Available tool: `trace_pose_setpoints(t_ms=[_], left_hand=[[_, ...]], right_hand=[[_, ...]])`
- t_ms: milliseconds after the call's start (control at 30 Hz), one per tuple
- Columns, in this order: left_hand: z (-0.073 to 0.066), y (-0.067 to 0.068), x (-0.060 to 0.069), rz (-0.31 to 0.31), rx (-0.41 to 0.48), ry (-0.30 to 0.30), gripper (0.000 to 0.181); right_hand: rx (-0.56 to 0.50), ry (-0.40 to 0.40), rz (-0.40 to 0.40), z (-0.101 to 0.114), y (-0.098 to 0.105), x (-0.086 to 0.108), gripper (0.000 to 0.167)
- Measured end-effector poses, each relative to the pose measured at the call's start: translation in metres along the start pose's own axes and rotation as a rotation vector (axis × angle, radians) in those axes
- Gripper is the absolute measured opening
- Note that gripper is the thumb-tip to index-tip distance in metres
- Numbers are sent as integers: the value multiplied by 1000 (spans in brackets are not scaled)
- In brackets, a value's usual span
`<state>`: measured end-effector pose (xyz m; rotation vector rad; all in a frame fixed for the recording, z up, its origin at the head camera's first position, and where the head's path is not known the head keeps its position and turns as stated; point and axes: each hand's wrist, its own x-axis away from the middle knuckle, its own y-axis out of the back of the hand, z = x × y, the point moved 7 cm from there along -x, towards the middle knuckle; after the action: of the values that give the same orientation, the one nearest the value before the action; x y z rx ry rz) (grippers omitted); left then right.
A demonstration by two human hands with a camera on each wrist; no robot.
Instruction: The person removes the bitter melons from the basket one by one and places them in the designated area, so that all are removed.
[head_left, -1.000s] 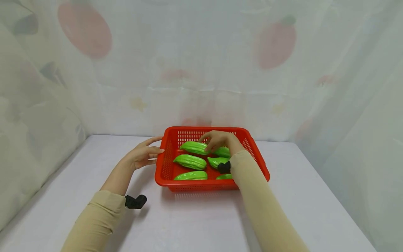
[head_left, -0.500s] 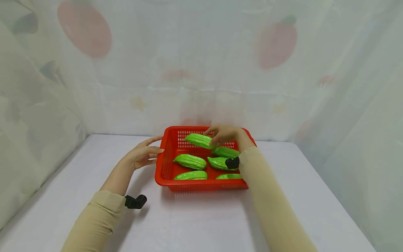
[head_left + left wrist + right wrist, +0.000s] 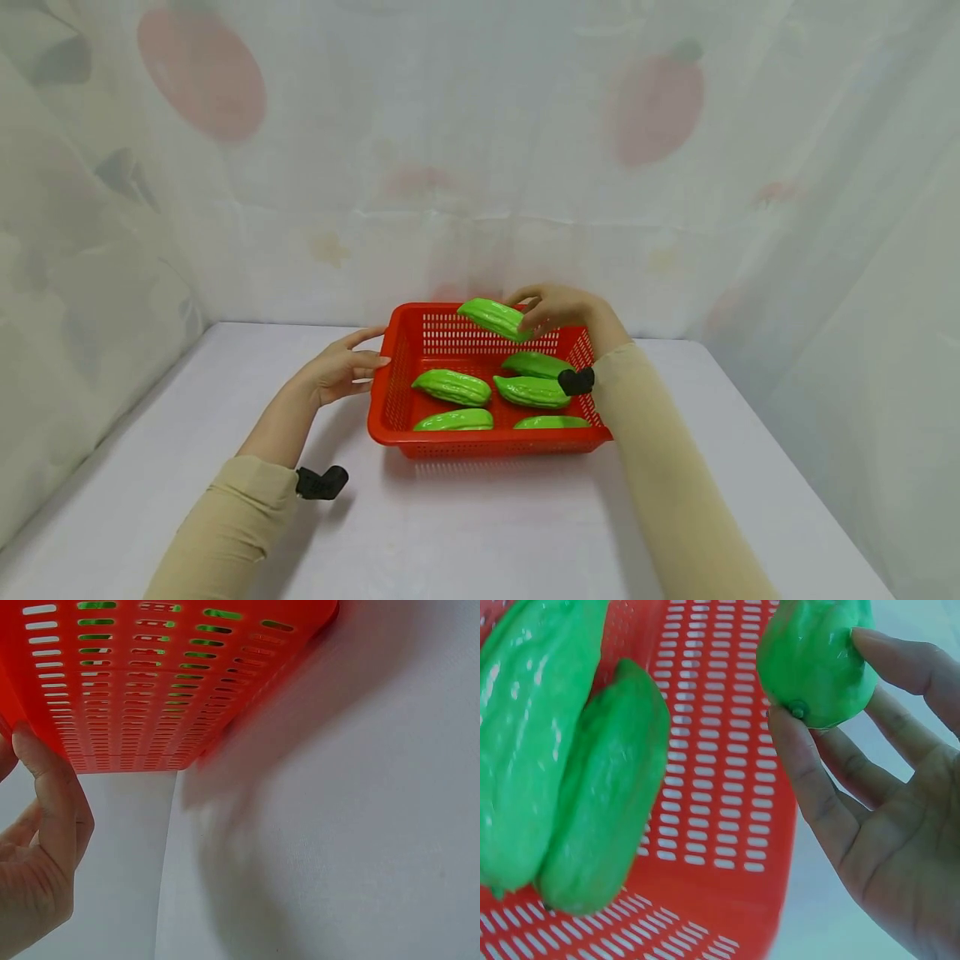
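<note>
My right hand pinches a green ridged gourd by its right end, above the back part of a red plastic basket. In the right wrist view, thumb and fingers of my right hand hold the blunt end of that gourd. My left hand holds the basket's left rim; in the left wrist view, fingertips of the left hand touch the red wall. Several gourds lie inside the basket, one at the left and two at the right, others along the front wall.
The basket stands on a white-covered table. A pale curtain with faded fruit prints hangs behind, and similar cloth hangs at both sides. A black device sits on the left wrist, another on the right.
My right hand has lifted the gourd from the basket's back left and carried it up and to the right. The gourds beneath have come into fuller view. My left hand has stayed at the rim.
</note>
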<state>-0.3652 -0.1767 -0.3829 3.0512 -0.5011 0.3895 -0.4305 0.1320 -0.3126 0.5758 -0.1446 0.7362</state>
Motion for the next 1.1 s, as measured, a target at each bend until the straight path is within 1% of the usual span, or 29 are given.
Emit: trace_pose_setpoints(t_ms=[133,300,500,733,1100], left_hand=[[-1,-1,-1,1,-2,-5,75],[0,-4,-4,12,0,-7,75],[1,-4,-6,5,10,-4,75],[-1,-6,-4,16,-4,-13,76],[1,-4,-6,-3,-5,-16,73]], right_hand=[[30,-3,-29,-2,12,8,55],[61,-8,-56,-5,22,25,58],[51,-13,-89,-11,35,36,59],[57,-28,-128,-21,48,52,57],[20,-28,-174,-40,66,76,62]])
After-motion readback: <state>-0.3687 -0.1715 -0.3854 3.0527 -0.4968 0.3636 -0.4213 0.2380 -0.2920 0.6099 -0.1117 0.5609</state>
